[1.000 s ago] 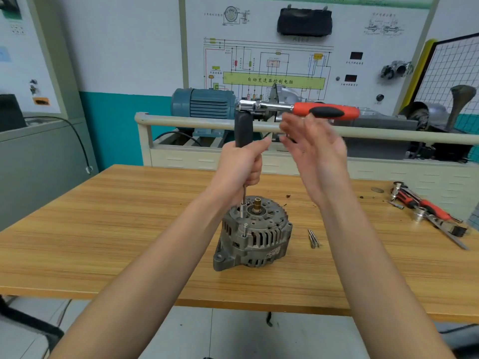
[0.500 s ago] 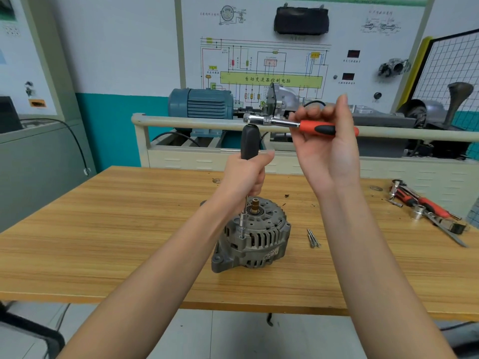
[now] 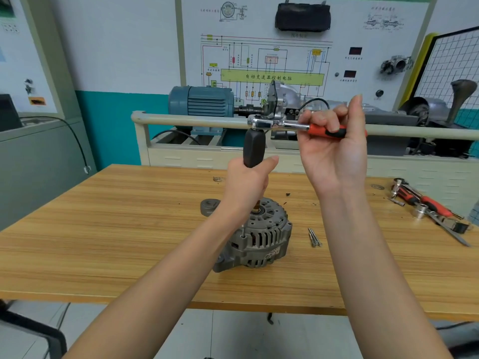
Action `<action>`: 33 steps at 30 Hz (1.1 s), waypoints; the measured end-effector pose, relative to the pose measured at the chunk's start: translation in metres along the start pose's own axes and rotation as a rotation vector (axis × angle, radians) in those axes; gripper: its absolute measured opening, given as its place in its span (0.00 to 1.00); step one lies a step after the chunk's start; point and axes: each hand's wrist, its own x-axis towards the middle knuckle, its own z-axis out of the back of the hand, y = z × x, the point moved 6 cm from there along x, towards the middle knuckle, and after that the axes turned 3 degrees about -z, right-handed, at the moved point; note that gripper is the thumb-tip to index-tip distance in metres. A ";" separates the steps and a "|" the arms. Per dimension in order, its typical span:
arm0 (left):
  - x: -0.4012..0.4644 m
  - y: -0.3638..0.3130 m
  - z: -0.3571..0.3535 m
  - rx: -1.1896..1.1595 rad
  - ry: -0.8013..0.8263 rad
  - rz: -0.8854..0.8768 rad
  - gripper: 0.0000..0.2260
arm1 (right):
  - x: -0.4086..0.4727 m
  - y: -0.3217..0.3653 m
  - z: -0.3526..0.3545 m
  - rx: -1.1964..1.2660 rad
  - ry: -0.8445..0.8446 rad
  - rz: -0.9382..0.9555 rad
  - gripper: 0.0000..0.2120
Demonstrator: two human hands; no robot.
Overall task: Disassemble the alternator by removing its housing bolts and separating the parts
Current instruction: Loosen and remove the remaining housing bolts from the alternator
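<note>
Forearms fill the near part of the view, reaching over the front edge of the wooden surface (image 3: 108, 242). Just beyond them the alternator (image 3: 259, 237) is seen standing on end near the middle of that surface, its housing halves not yet parted. One bolt (image 3: 242, 230) is seen standing proud of the housing rim, apparently loosened but not lifted out. Just right of the alternator a small cluster of bolts (image 3: 314, 238) is laid on the wood (already removed, it is judged), so the bolt stage seems well advanced, while the splitting of the housing is left to do.

Above the alternator, the black driver handle (image 3: 254, 147) is gripped upright by the left hand (image 3: 248, 187), fingers curled round its lower part. The orange grip of the ratchet (image 3: 298, 125), set on top of that handle, is pinched by the right hand (image 3: 334, 154) with curled fingers, the little finger raised.

Further right, spare tools (image 3: 430, 206) lie loose; no tray or box is visible, so nothing is held in a container. Behind, a blue motor (image 3: 201, 101) is mounted before a wiring chart.
</note>
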 end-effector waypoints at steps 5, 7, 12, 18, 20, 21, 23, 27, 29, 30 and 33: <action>-0.003 -0.002 -0.002 -0.025 0.197 -0.007 0.21 | 0.009 -0.005 -0.005 0.139 -0.010 -0.061 0.25; 0.000 -0.011 -0.004 0.018 0.406 0.032 0.21 | 0.016 -0.009 -0.003 0.174 -0.063 -0.081 0.24; 0.010 -0.009 -0.003 -0.008 0.302 0.109 0.25 | 0.019 -0.015 -0.002 0.106 -0.159 0.012 0.19; 0.014 0.000 0.004 0.011 -0.059 0.162 0.15 | -0.023 -0.018 -0.032 -0.381 0.034 0.531 0.17; 0.012 -0.002 0.005 0.083 -0.127 0.146 0.12 | -0.037 -0.024 -0.045 -0.581 0.089 0.695 0.15; 0.012 -0.001 0.005 0.093 -0.124 0.141 0.13 | -0.039 -0.024 -0.047 -0.619 0.097 0.704 0.15; 0.012 -0.001 0.004 0.067 -0.009 0.122 0.16 | -0.031 -0.018 -0.044 -0.525 0.085 0.608 0.19; 0.012 -0.010 -0.001 -0.010 0.264 0.067 0.21 | -0.004 -0.004 -0.018 -0.125 -0.059 0.276 0.21; 0.015 -0.013 -0.004 -0.035 0.303 0.050 0.22 | 0.007 -0.005 -0.006 0.004 -0.124 0.163 0.22; 0.015 -0.013 -0.006 -0.054 0.310 0.050 0.23 | 0.011 -0.007 -0.003 0.048 -0.145 0.122 0.22; 0.014 -0.010 -0.008 -0.108 0.302 0.084 0.23 | 0.018 -0.011 -0.004 0.085 -0.193 0.057 0.19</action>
